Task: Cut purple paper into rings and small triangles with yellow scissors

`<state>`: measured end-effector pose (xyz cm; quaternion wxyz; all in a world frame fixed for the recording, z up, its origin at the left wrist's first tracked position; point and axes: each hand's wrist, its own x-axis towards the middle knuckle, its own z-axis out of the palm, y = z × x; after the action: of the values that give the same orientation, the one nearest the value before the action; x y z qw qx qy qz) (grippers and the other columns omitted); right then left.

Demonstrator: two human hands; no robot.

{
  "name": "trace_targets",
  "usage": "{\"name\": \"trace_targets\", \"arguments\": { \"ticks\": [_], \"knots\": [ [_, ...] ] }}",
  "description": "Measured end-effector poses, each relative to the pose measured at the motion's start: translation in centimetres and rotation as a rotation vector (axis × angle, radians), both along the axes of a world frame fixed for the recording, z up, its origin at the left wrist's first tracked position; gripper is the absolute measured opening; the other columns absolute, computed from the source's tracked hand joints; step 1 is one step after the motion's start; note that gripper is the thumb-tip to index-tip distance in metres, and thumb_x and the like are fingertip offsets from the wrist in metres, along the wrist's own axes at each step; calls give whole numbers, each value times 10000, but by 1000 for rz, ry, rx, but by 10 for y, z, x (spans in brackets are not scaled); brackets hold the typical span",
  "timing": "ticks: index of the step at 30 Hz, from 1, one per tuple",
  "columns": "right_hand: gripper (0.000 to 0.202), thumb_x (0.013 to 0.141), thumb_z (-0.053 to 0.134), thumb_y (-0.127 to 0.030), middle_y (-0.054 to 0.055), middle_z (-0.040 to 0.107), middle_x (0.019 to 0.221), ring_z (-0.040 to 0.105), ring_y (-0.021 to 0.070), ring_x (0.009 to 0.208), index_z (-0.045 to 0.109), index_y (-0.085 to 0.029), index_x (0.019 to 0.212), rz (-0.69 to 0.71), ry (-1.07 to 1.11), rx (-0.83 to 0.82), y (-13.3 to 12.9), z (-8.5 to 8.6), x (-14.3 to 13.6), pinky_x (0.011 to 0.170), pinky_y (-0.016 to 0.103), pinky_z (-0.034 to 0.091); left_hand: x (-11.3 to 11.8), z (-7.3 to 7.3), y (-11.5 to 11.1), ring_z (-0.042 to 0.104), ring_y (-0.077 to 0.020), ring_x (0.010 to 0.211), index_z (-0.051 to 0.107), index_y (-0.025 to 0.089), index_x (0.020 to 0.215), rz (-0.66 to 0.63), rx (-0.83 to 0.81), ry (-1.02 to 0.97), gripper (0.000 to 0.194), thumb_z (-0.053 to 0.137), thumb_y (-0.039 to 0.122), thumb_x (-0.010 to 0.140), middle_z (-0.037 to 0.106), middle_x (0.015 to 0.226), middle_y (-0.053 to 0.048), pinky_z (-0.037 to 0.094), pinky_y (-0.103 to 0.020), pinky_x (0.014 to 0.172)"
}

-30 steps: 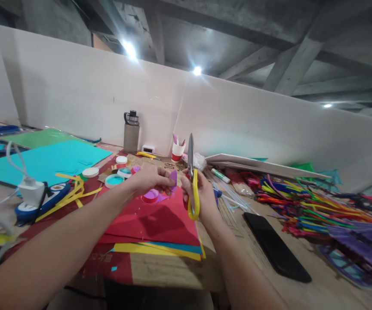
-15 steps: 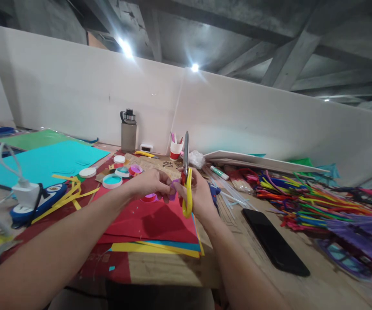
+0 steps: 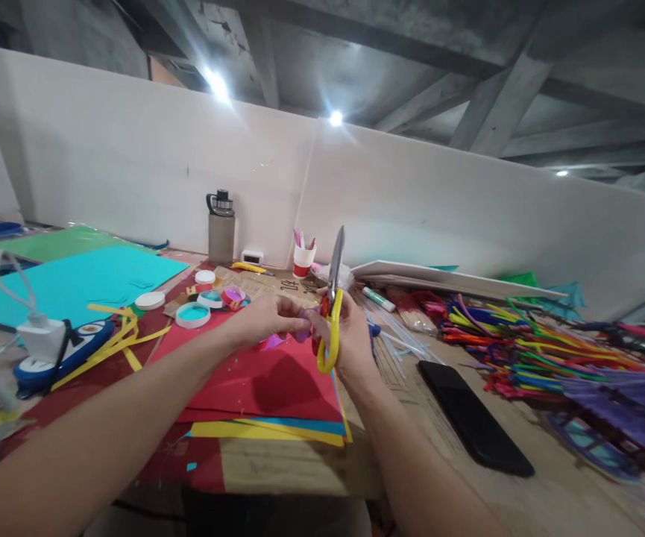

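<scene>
Purple paper (image 3: 303,333) is pinched by the left hand (image 3: 266,322) and right hand (image 3: 353,339) above red sheets (image 3: 218,380), while the right grip also clasps yellow-handled scissors (image 3: 335,319), blades upward, probably so that its fingertips can help.

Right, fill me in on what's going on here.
A person sits at a craft table, the left hand pinching a small purple piece, probably paper. The right hand meets it there while holding yellow-handled scissors, blades pointing up and away. Below the hands lie red sheets on top of yellow and blue ones. To the right are a black smartphone and colorful pipe cleaners.
</scene>
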<state>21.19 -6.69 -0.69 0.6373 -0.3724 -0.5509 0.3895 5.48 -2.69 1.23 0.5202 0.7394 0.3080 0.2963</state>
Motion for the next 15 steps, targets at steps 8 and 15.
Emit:
{"name": "trace_targets", "arguments": {
  "ticks": [8,15],
  "knots": [
    [449,686,782,-306,-64,558,715,492,60,447,516,-225,1038,-31,100,23,4,-2,2,417,186,424,13,-11,-5,589,-132,623,694,145,745,143,-59,-211,262,724,404,717,693,689,-57,412,-252,596],
    [431,705,774,-327,-70,530,709,470,62,440,523,-236,1042,0,83,35,1,0,-1,387,187,391,8,-8,-1,563,-128,594,687,140,711,98,-53,-179,225,692,363,738,664,635,-34,384,-255,585]
  ]
}}
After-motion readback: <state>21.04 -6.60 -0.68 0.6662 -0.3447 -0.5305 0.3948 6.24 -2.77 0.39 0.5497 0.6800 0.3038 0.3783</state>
